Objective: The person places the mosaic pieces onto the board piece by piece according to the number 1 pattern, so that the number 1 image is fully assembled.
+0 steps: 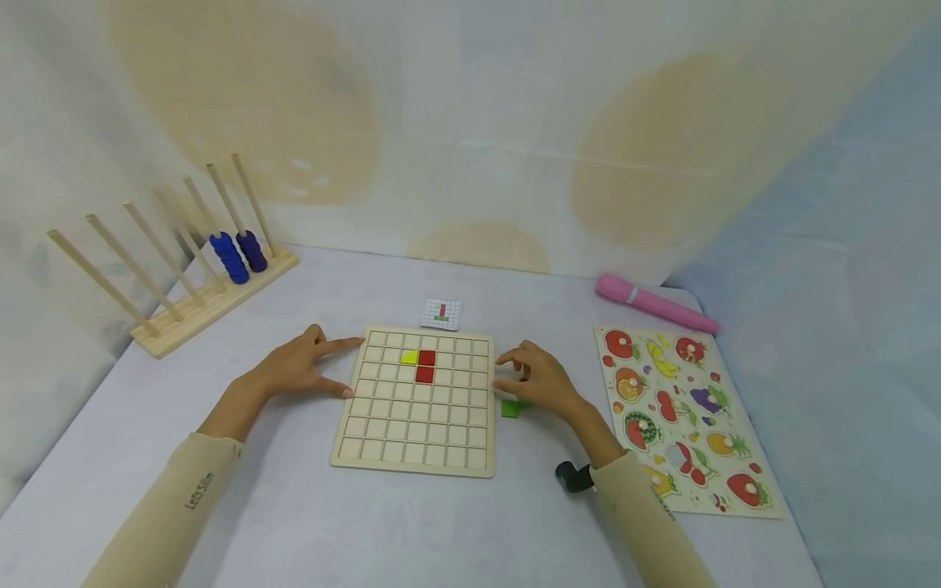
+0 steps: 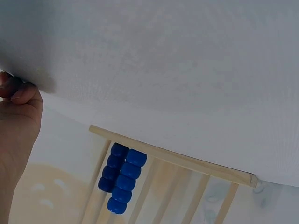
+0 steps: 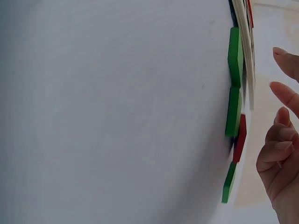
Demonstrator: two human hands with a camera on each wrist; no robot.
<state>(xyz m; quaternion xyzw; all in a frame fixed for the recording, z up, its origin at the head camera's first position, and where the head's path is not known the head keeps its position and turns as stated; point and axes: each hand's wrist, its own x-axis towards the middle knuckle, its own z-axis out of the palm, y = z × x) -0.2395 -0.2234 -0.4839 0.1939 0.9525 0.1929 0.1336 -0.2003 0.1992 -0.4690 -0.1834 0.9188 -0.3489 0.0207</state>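
A wooden grid board (image 1: 412,457) lies flat on the table, with a yellow tile (image 1: 408,357) beside two red tiles (image 1: 424,374) in its upper cells. My left hand (image 1: 297,363) has thumb and index finger stretched to the board's left edge, fingertips right at the rim. At the right edge is my right hand (image 1: 540,380), its thumb and index finger pointing toward the rim and the other fingers bent, holding nothing. Under that hand lie loose green tiles (image 1: 510,408); the right wrist view shows several, with a red tile (image 3: 240,138) among them.
A small printed pattern card (image 1: 442,314) lies behind the board. At the back left stands a wooden peg abacus (image 1: 220,302) with blue beads (image 1: 229,258). To the right are a fruit puzzle board (image 1: 680,425) and a pink marker-shaped stick (image 1: 654,302).
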